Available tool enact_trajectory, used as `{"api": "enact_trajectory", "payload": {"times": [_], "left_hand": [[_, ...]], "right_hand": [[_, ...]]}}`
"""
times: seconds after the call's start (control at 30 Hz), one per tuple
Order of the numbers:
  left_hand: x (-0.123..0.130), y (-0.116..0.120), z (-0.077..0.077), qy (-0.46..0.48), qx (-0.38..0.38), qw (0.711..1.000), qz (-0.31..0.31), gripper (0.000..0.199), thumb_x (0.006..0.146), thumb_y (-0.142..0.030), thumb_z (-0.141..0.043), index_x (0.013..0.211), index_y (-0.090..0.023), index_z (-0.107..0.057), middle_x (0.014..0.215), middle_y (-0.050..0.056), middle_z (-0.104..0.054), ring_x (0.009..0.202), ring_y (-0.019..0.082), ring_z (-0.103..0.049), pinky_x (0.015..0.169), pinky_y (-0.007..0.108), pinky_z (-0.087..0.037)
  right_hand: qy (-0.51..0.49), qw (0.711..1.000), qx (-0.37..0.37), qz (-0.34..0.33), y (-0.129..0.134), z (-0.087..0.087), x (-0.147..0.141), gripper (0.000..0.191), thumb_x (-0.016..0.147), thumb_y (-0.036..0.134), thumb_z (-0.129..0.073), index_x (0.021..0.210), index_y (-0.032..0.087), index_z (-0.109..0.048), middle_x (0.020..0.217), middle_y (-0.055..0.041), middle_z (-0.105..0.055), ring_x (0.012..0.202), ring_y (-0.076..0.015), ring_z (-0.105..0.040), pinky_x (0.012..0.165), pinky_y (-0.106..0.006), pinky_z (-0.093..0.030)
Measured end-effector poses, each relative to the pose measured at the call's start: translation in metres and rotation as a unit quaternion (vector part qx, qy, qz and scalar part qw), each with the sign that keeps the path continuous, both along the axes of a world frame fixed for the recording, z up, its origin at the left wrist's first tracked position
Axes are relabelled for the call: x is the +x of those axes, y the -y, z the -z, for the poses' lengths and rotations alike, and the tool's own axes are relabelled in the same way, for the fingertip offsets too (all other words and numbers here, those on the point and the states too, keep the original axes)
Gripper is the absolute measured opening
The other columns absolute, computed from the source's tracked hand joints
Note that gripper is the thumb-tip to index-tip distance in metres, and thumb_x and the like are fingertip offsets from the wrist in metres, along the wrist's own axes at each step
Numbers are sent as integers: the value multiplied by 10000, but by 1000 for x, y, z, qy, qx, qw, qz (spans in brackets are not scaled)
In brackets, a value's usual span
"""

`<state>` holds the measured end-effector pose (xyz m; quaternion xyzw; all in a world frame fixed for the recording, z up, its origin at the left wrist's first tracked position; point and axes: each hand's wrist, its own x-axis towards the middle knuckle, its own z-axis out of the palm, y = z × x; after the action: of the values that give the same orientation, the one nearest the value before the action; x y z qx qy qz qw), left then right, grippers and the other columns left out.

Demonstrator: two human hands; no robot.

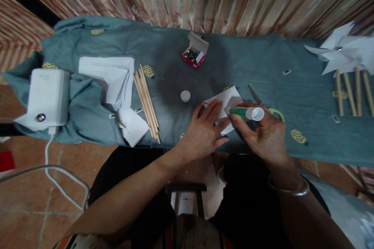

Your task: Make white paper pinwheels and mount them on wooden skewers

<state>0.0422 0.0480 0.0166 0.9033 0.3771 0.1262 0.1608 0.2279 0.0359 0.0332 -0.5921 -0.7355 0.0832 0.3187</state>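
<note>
A folded white paper (229, 98) lies on the cloth near the front edge. My left hand (203, 134) rests on it with the fingers spread, pressing its left part. In my right hand (267, 134) is a green and white glue stick (244, 113), tilted, its tip against the paper. A round white cap (185, 96) sits to the left of the paper. Partly under my right hand are scissors (276, 114) with light green handles. Farther back stands an open red box (195, 55) with small metal pieces inside.
Several wooden sticks (146, 103) and stacked white papers (108, 70) lie left of centre. At the far left sits a white power bank (48, 97) with a cable (47, 151). Paper pinwheels (340, 48) on sticks lie at the right end of the cloth-covered table (309, 85).
</note>
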Motion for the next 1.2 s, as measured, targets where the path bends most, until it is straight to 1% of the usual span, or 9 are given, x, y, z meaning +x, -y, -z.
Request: {"api": "enact_trajectory", "payload": {"times": [0.1, 0.27, 0.43, 0.63, 0.87, 1.03, 1.2], "left_hand": [[0, 0, -1, -1, -4, 1000, 0, 570, 889, -503, -592, 1372, -210, -516, 1536, 208, -391, 1454, 368, -318, 1127, 604, -286], [0, 0, -1, -15, -1, 1000, 1, 568, 881, -515, -602, 1360, -217, -533, 1541, 232, -364, 1462, 368, -307, 1133, 600, -285], [0, 1, 2, -14, 13, 1000, -1, 566, 888, -528, -587, 1366, -232, -522, 1540, 206, -381, 1464, 356, -310, 1138, 590, -289], [0, 1, 2, -16, 11, 1000, -2, 570, 890, -524, -587, 1377, -238, -514, 1546, 189, -382, 1463, 352, -313, 1143, 589, -283], [0, 0, 0, -14, 1, 1000, -2, 561, 888, -522, -589, 1360, -225, -528, 1551, 184, -379, 1462, 353, -311, 1146, 592, -275], [0, 0, -1, -9, -3, 1000, 0, 537, 891, -510, -590, 1326, -198, -553, 1547, 206, -377, 1464, 360, -308, 1142, 598, -276], [0, 0, -1, -4, -1, 1000, 0, 544, 893, -518, -581, 1330, -197, -548, 1541, 211, -384, 1456, 365, -321, 1130, 603, -289]], "right_hand": [[-6, 1000, -2, 9, 0, 1, -1, 210, 882, 318, -648, 1051, 202, -693, 1004, -78, -757, 939, -251, -721, 831, -388, -566], [-7, 1000, 6, 7, -2, 1, -3, 202, 881, 314, -657, 1051, 213, -693, 1019, -70, -760, 942, -246, -724, 833, -380, -571], [-11, 1000, 4, 19, -3, 2, -3, 220, 873, 315, -659, 1055, 195, -694, 998, -86, -763, 929, -254, -728, 831, -393, -575], [-11, 1000, -10, 24, -4, 2, -3, 235, 872, 332, -661, 1059, 194, -696, 1019, -91, -764, 942, -262, -729, 832, -403, -577], [-22, 999, -16, 16, -4, 1, -5, 235, 878, 347, -653, 1055, 198, -695, 1011, -85, -760, 935, -250, -727, 833, -390, -578], [-27, 999, -27, 10, -3, -1, -6, 225, 877, 354, -649, 1047, 213, -696, 1012, -83, -754, 939, -253, -724, 836, -400, -576], [-20, 999, -28, 10, -1, -3, -6, 214, 879, 359, -641, 1044, 234, -693, 990, -69, -754, 922, -249, -724, 826, -396, -574]]}}
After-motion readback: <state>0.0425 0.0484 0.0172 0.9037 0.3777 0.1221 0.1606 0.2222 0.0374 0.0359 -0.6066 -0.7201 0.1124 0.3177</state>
